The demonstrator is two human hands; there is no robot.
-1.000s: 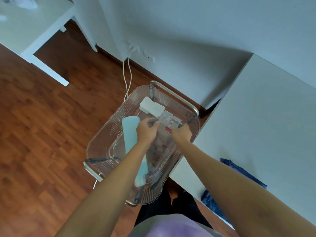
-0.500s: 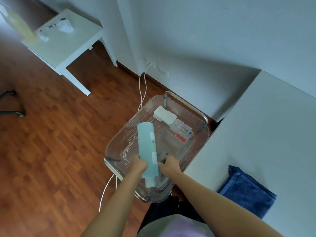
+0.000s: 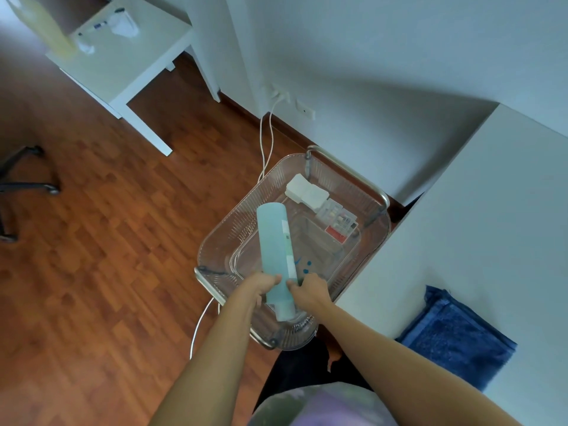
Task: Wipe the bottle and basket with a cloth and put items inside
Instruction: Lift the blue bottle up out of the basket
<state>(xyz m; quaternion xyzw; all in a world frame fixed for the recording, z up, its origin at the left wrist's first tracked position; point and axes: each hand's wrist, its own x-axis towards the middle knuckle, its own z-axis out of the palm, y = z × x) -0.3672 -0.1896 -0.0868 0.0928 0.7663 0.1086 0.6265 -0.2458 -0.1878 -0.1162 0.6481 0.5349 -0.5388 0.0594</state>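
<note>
A clear plastic basket (image 3: 233, 238) with metal handles sits low beside the white table. A tall pale-blue bottle (image 3: 275, 241) lies tilted inside it, cap end toward me. My left hand (image 3: 261, 287) grips the bottle's lower part from the left, and my right hand (image 3: 309, 290) holds it from the right. At the basket's far end lie a white folded pad (image 3: 305, 190) and a small clear box (image 3: 338, 219) with coloured contents. The blue cloth (image 3: 455, 336) lies on the table to my right, untouched.
The white table (image 3: 479, 216) fills the right side. A white cable (image 3: 266, 142) runs from a wall socket down past the basket. A small white side table (image 3: 123, 59) stands at the back left, and a chair base (image 3: 21, 182) sits at the far left on the wooden floor.
Both hands drew back from the small box at the basket's far end to the near end and took hold of the bottle's lower part. The view shifted back.
</note>
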